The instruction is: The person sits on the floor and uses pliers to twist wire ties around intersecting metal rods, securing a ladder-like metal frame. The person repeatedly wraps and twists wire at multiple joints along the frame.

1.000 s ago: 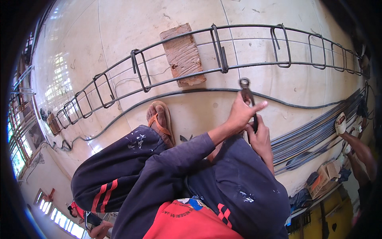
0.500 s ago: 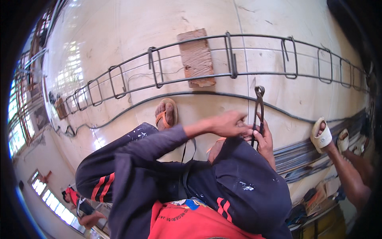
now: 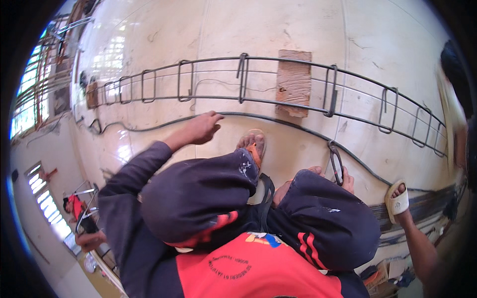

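Observation:
My left hand [image 3: 199, 128] reaches out to the left over the floor, its fingertips by a long loose steel rod [image 3: 263, 117]. Its fingers are apart, slightly bent, and nothing shows in them. By my right knee, my right hand [image 3: 349, 182] grips the handles of dark metal pincers [image 3: 340, 163], jaws pointing away from me; my knee partly hides this hand. Beyond the loose rod lies a long, narrow rebar cage [image 3: 242, 79], made of thin bars with rectangular stirrups spaced along it.
A rough reddish-brown block [image 3: 294, 87] lies under the cage, and a smaller block [image 3: 92, 95] is at its left end. A person's sandalled foot [image 3: 397, 201] stands at right beside stacked dark bars [image 3: 422, 204]. Another person [image 3: 77, 208] sits at far left.
My left hand has left the right one and swung out left toward the loose rod. The pincers stay in my right hand. The view has shifted, so the cage and block appear farther right.

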Motion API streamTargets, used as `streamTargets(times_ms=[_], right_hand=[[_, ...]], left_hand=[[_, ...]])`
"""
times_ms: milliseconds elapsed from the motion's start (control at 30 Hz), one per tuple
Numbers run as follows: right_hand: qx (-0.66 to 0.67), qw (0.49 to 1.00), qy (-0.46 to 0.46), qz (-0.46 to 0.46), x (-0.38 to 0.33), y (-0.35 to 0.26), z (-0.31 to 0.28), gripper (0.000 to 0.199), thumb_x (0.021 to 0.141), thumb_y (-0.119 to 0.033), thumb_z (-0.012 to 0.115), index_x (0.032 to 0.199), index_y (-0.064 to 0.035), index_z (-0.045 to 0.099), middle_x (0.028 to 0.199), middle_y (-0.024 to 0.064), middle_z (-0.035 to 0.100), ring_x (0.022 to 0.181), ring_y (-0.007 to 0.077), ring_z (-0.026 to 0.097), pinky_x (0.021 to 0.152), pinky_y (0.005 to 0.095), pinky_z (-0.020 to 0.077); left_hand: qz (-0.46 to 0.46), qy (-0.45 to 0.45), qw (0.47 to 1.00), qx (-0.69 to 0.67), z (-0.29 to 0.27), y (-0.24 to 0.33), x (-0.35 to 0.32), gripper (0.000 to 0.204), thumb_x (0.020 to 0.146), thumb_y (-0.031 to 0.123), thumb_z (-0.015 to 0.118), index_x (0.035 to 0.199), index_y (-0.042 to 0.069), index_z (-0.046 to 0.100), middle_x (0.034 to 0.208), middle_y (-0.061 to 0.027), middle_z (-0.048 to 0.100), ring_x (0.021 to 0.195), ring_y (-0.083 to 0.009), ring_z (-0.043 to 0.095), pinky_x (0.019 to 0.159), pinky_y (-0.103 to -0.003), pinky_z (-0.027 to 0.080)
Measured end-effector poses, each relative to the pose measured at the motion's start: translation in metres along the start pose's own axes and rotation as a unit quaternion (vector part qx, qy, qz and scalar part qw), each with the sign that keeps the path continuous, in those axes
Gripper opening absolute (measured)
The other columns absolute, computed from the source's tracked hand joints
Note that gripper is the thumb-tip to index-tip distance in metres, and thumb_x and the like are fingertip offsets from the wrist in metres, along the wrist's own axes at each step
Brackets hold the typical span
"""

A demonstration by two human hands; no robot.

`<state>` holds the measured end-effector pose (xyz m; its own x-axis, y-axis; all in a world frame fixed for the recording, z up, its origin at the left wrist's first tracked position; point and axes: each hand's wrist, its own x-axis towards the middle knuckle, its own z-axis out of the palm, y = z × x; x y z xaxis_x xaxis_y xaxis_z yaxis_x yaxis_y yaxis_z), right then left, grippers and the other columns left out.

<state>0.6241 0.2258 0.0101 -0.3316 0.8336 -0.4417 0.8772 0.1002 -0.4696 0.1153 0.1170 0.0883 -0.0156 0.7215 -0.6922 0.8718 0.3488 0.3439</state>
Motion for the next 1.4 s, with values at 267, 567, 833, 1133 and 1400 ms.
streamTargets(times_ms=[267,567,833,1133,1400], right_hand=[[0.007,0.991,-0.070,0.115,-0.042,0.018,-0.017,0.062,0.078,-0.014,0.062,0.138,-0.0176,0.046,0.109,0.0161,0.057,0.098,0.0384,0.060,0.082,0.0443,0.0479],[0.012,0.986,-0.049,0.162,-0.068,0.050,0.021,0.057,0.080,-0.017,0.063,0.135,-0.0149,0.049,0.106,0.0159,0.057,0.097,0.0381,0.060,0.082,0.0450,0.0476],[-0.044,0.988,0.008,0.150,-0.066,0.034,0.022,0.055,0.080,-0.018,0.064,0.133,-0.0132,0.050,0.104,0.0160,0.058,0.095,0.0380,0.060,0.082,0.0453,0.0477],[-0.113,0.978,0.129,0.116,-0.045,0.038,0.013,0.053,0.081,-0.020,0.064,0.132,-0.0112,0.052,0.102,0.0161,0.058,0.094,0.0379,0.060,0.081,0.0456,0.0478],[-0.178,0.950,0.244,0.081,-0.043,0.092,-0.001,0.052,0.081,-0.021,0.065,0.130,-0.0094,0.053,0.100,0.0162,0.059,0.092,0.0378,0.060,0.081,0.0459,0.0480]], left_hand=[[0.020,0.364,0.924,-0.112,0.087,0.029,0.059,0.027,0.086,0.000,0.055,0.113,0.003,0.057,0.110,-0.0179,0.057,0.108,-0.0356,0.053,0.092,-0.045,0.044],[-0.004,0.496,0.865,0.074,0.062,-0.051,0.100,0.034,0.092,0.011,0.056,0.125,0.007,0.053,0.129,-0.0130,0.051,0.132,-0.0329,0.041,0.112,-0.045,0.030],[0.126,0.366,0.920,0.063,0.049,-0.079,0.086,0.010,0.086,0.015,0.061,0.094,0.010,0.057,0.093,-0.0077,0.053,0.095,-0.0276,0.053,0.087,-0.040,0.041],[0.326,0.317,0.890,0.040,0.060,-0.044,0.039,0.016,0.080,0.014,0.065,0.095,0.013,0.060,0.092,-0.0027,0.059,0.085,-0.0204,0.056,0.077,-0.035,0.041],[0.334,0.401,0.853,0.024,0.035,0.002,0.035,0.024,0.080,0.006,0.068,0.103,0.012,0.065,0.087,-0.0032,0.062,0.073,-0.0207,0.058,0.061,-0.034,0.044]])
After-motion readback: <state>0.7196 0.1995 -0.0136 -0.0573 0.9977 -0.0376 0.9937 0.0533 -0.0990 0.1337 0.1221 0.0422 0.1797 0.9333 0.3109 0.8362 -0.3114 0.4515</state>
